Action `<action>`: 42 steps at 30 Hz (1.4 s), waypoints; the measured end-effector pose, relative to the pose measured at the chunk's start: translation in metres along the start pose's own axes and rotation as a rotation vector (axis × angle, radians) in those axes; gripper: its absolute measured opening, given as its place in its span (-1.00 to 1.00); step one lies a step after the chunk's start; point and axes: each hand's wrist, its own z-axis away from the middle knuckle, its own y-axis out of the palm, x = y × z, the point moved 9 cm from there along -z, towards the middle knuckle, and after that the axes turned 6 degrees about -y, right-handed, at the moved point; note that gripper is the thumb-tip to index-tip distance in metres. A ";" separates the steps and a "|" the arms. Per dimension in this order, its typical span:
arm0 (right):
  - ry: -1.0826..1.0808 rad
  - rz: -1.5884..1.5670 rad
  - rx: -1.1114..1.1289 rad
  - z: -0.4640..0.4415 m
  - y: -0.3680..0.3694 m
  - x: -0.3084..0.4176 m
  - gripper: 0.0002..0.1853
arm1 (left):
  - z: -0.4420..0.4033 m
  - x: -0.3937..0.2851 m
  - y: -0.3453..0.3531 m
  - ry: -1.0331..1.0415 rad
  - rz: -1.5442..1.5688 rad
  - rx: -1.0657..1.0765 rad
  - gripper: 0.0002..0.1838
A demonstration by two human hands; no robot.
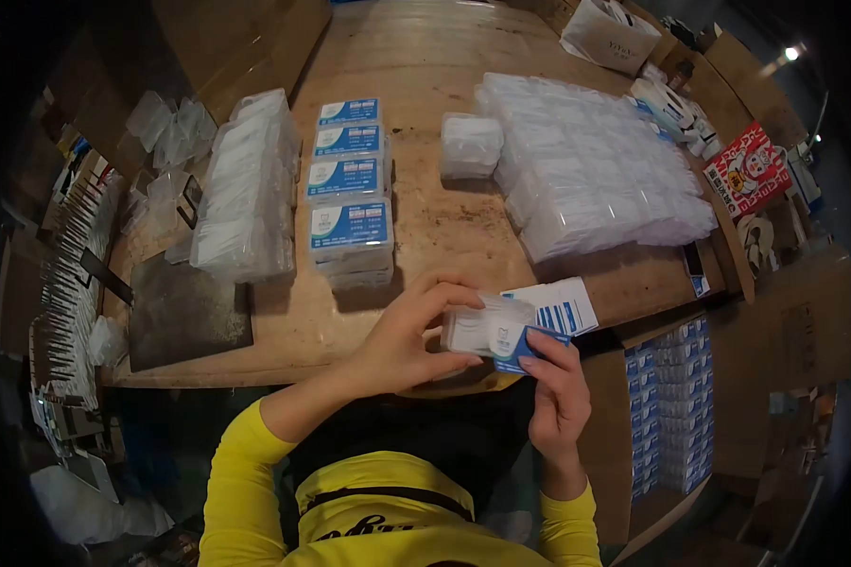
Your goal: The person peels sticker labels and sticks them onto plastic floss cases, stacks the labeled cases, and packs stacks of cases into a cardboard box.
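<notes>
Near the table's front edge, my left hand (422,333) is wrapped round a clear plastic box (467,331) with white contents, thumb and fingers on opposite sides. In my right hand (555,387) a blue and white printed card (513,348) is pinched, overlapping the box's right end. Whether the card lies inside the box or on top of it I cannot tell. Just beyond my right hand lies a spread pile of white and blue cards (572,304). Stacks of boxes with blue cards on top (350,225) stand ahead of my left hand.
A long row of clear boxes (246,189) stands at left, beside a dark plate (191,312). Many clear boxes (586,170) are massed at right, with a smaller stack (471,146) beside them. Below right, an open carton (605,444) holds packed blue boxes (686,406).
</notes>
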 end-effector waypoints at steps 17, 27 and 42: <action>-0.124 0.209 0.241 -0.004 0.036 0.012 -0.66 | 0.032 0.023 0.006 -0.009 0.466 -0.066 -0.21; -0.120 0.212 0.261 -0.006 0.040 0.012 -0.66 | 0.035 0.022 0.002 0.029 0.476 -0.091 -0.23; 0.214 0.684 0.713 0.051 0.049 -0.075 -0.38 | 0.072 0.071 -0.057 -0.099 -0.096 -0.359 -0.64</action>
